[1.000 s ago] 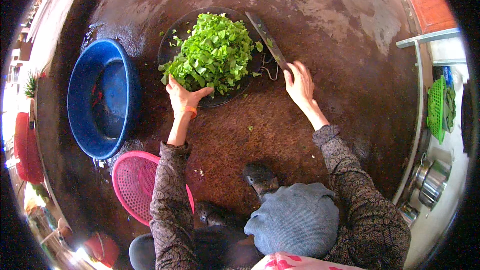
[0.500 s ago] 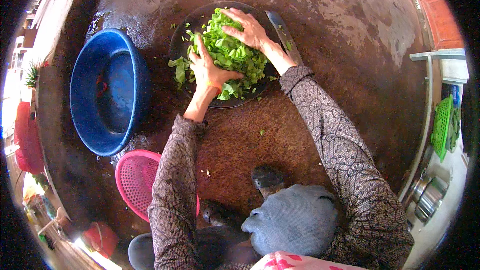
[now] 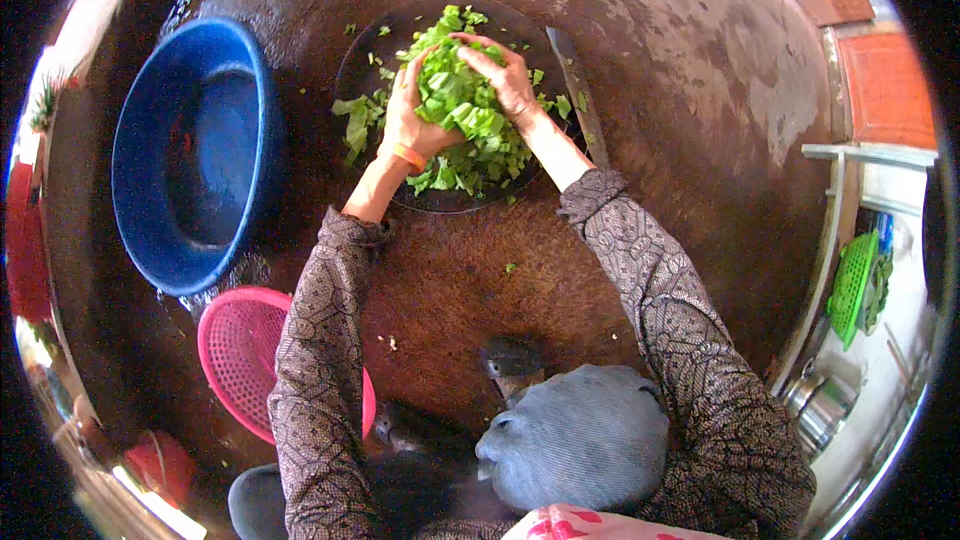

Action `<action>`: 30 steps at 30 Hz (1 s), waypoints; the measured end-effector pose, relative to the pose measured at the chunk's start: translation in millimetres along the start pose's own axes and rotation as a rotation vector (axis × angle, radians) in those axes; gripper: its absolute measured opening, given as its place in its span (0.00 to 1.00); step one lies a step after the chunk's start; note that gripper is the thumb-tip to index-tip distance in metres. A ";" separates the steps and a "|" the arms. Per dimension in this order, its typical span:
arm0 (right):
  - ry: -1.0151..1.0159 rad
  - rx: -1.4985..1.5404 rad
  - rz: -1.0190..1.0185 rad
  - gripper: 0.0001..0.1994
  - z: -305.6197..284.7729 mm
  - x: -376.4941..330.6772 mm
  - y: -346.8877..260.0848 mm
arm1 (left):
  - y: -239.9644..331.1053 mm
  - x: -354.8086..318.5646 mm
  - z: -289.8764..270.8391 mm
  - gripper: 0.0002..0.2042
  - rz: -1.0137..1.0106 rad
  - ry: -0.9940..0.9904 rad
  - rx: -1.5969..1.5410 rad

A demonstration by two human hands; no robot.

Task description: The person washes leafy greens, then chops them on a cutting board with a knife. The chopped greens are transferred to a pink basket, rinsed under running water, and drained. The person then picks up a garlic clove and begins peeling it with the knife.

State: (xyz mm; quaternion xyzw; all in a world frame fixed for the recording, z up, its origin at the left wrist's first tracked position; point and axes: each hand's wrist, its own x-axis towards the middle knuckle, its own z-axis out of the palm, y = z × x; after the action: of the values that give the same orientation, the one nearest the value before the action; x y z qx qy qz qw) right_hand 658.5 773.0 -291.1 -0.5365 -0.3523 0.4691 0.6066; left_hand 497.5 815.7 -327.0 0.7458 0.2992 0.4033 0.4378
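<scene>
A heap of chopped leafy greens [image 3: 462,95] lies on a round dark board [image 3: 358,52] on the brown floor. My left hand [image 3: 413,123] cups the heap from the left, an orange band at its wrist. From the right, my right hand [image 3: 508,80] curves over the same greens, so a clump is squeezed between both palms. Loose cut pieces and a larger leaf [image 3: 357,120] are scattered around on the board. A long-bladed knife [image 3: 575,85] lies along the board's right edge, apart from my hands.
To the left stands a big blue basin [image 3: 262,140], with wet floor around it. A pink perforated basket [image 3: 235,365] sits by my left forearm. My knees and shoes [image 3: 512,358] are near. At far right are a green basket [image 3: 852,285] and a metal pot [image 3: 820,405].
Both hands have closed inward from resting spread on the heap and now gather a clump between them. The whole view has shifted slightly, with the basin and pink basket further left.
</scene>
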 end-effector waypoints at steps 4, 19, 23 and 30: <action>-0.009 -0.054 -0.053 0.16 9.6 -11.7 -27.0 | 30.0 -2.5 -10.6 0.50 0.051 0.067 0.027; -0.537 -0.011 -0.047 0.13 144.3 -77.0 -34.2 | 114.3 -140.7 -108.7 0.54 -0.284 0.425 0.038; -0.574 -0.313 -0.184 0.18 218.3 -134.4 9.2 | 114.9 -228.0 -165.7 0.68 -0.636 0.227 0.448; -0.524 -0.936 -0.316 0.13 220.1 -149.0 35.3 | 112.6 -236.6 -238.0 0.20 -0.537 -0.318 0.765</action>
State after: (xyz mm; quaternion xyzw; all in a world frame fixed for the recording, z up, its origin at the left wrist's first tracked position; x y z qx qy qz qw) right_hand 400.4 701.8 -275.7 -0.5545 -0.7383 0.2836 0.2587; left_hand 185.2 675.3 -237.3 0.8018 0.5370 0.0189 0.2614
